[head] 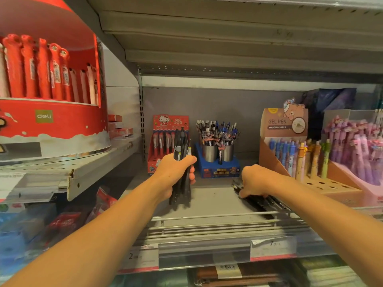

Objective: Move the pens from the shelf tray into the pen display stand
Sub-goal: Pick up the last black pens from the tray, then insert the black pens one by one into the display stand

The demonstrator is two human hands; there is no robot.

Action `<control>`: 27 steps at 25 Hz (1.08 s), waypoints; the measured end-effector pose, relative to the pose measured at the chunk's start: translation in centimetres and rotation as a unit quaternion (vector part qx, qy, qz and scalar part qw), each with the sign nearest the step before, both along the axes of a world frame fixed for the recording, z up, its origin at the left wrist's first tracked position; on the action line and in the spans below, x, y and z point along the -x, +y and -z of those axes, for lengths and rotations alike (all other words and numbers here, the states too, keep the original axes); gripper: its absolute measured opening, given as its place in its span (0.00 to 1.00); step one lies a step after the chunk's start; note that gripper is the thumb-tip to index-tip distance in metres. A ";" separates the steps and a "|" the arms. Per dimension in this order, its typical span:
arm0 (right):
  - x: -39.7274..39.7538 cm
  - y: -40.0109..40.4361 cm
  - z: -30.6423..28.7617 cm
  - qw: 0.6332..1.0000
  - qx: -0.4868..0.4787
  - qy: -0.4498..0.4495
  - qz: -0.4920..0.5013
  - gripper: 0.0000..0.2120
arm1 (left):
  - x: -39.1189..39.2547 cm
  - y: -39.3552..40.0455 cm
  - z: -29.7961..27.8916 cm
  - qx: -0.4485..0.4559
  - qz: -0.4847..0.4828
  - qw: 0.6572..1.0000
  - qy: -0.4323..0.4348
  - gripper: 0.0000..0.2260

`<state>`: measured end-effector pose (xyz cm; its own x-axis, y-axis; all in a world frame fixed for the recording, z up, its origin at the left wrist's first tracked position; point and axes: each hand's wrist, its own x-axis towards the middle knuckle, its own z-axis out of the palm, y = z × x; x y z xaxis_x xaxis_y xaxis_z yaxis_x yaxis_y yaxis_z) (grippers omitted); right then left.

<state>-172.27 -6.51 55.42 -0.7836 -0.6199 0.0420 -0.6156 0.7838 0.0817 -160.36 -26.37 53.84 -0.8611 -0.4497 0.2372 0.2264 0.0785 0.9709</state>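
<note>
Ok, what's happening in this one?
A person is gathering dark pens off a shop shelf. The left hand grips a bundle of black pens upright, while the right hand reaches down onto more black pens lying flat beside the brown gel pen stand. None has gone into a stand yet.

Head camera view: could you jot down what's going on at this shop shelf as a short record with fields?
place: grey metal shop shelf with a wire front rail
left hand: left hand grips an upright bundle of black pens
right hand: right hand reaches down onto loose black pens lying flat on the shelf
behind: red cartoon-cat pen box; blue stand with two metal cups of pens
right side: brown cardboard gel pen display, front holes unfilled
</note>
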 end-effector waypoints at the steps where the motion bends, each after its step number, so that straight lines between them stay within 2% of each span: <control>1: -0.1 -0.1 0.0 1.000 -0.004 0.012 -0.004 0.19 | 0.0 0.1 0.0 0.027 -0.008 1.000 0.003 0.06; 3: -0.2 -0.3 0.2 1.000 -0.002 0.019 -0.014 0.19 | -0.2 0.3 -0.1 0.060 -0.023 0.998 0.011 0.07; 9: 0.0 -0.9 1.2 1.000 -0.010 0.007 -0.027 0.16 | -1.2 1.8 -2.0 0.070 -0.031 0.996 0.042 0.10; 11: 0.0 -0.9 0.9 0.999 0.039 0.007 -0.034 0.14 | -1.4 2.6 -2.8 0.074 -0.032 0.995 0.051 0.12; 12: 0.0 -0.8 0.5 0.995 0.097 0.008 -0.038 0.14 | -1.6 3.1 -3.2 0.078 -0.032 0.995 0.054 0.13; 15: -0.4 -0.3 -1.6 0.947 0.316 -0.018 -0.058 0.13 | -2.3 4.3 -4.3 0.109 -0.035 0.991 0.072 0.13; 18: -3.3 -0.4 -4.0 0.885 0.450 -0.003 -0.118 0.04 | -4.1 5.0 -5.5 0.141 -0.052 0.983 0.103 0.12; 21: -8.3 -2.2 -6.4 0.829 0.524 0.019 -0.196 0.04 | -8.2 4.4 -6.6 0.149 -0.072 0.977 0.136 0.10; 27: -23.2 -10.3 -9.5 0.754 0.570 0.032 -0.325 0.07 | -22.0 -0.7 -9.6 0.135 -0.116 0.962 0.205 0.14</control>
<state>-149.11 -16.77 64.89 -0.3044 -0.4040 0.8626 -0.9231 -0.0982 -0.3718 -138.33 -27.09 63.40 -0.5540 -0.4917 0.6718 0.5330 0.4104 0.7400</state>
